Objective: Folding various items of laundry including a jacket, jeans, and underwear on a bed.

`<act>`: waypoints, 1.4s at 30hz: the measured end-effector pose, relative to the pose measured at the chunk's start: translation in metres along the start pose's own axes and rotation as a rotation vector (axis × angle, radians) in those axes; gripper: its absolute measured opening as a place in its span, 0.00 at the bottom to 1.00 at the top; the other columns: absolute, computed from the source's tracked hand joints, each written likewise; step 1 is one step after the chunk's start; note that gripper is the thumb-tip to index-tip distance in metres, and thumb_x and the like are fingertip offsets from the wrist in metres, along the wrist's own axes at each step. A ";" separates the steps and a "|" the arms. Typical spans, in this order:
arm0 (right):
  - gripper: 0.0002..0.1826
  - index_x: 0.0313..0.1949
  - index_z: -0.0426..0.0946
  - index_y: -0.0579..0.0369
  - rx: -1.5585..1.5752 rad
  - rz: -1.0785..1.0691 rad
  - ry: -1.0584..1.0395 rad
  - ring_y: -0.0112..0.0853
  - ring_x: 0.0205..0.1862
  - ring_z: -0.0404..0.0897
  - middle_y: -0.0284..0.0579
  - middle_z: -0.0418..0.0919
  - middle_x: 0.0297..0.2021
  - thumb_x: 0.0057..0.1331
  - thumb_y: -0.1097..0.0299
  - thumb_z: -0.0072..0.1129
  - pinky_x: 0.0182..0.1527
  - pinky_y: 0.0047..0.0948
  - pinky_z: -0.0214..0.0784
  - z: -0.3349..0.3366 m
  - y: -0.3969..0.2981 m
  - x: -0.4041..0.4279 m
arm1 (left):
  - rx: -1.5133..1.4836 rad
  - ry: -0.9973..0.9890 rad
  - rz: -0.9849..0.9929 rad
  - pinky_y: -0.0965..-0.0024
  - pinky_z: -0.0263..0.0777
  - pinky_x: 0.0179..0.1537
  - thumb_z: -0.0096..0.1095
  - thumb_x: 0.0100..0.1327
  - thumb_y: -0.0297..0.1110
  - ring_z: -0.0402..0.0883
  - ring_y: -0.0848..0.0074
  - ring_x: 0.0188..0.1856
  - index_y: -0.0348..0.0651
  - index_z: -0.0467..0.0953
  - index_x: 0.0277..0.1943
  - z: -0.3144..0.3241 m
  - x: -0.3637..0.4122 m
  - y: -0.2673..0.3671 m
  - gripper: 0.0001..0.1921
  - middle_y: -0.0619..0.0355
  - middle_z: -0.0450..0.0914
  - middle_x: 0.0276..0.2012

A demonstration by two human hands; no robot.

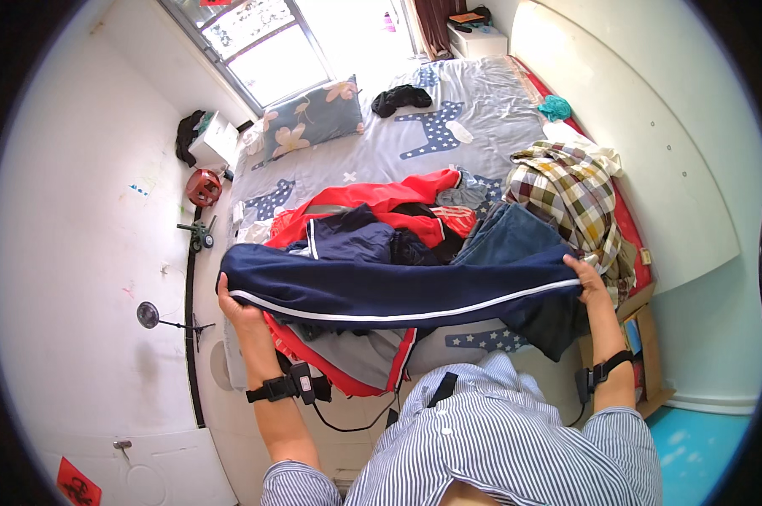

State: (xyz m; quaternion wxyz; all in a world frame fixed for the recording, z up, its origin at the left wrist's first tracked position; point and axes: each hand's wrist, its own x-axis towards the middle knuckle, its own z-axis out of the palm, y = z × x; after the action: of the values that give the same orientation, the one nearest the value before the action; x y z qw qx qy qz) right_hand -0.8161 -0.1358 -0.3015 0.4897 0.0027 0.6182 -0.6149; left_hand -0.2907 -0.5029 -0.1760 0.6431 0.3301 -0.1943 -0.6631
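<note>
Navy trousers [393,288] with a white side stripe are stretched sideways in front of me. My left hand [238,303] grips one end, and my right hand [586,278] grips the other. Behind the trousers a crumpled pile lies on the bed, with a red garment [381,193], a navy garment [358,237] with white trim and folded blue jeans [513,234]. Below the trousers, a red and grey jacket [355,357] hangs at the bed's near edge. A dark cloth [548,326] hangs beneath the right end of the trousers.
A plaid garment [564,196] lies on the bed's right side. Farther back are a flowered pillow [314,120], a black garment [401,99] and a teal cloth [555,108]. A cardboard box [656,360] stands at the right, and a small fan [148,314] at the left.
</note>
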 end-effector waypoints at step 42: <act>0.18 0.50 0.64 0.60 0.068 -0.500 -0.613 0.26 0.48 0.71 0.42 0.72 0.46 0.61 0.68 0.51 0.48 0.30 0.67 0.279 -0.116 -0.075 | 0.467 -0.651 -1.084 0.65 0.68 0.52 0.50 0.62 0.32 0.76 0.66 0.48 0.30 0.66 0.53 0.071 -0.161 -0.163 0.20 0.49 0.75 0.47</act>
State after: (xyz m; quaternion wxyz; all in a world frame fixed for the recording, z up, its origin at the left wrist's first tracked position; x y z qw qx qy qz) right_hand -0.6795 -0.3318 -0.1022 0.4864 -0.3152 0.4041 -0.7076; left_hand -0.4645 -0.3409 -0.2065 0.0398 0.2946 -0.3234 -0.8984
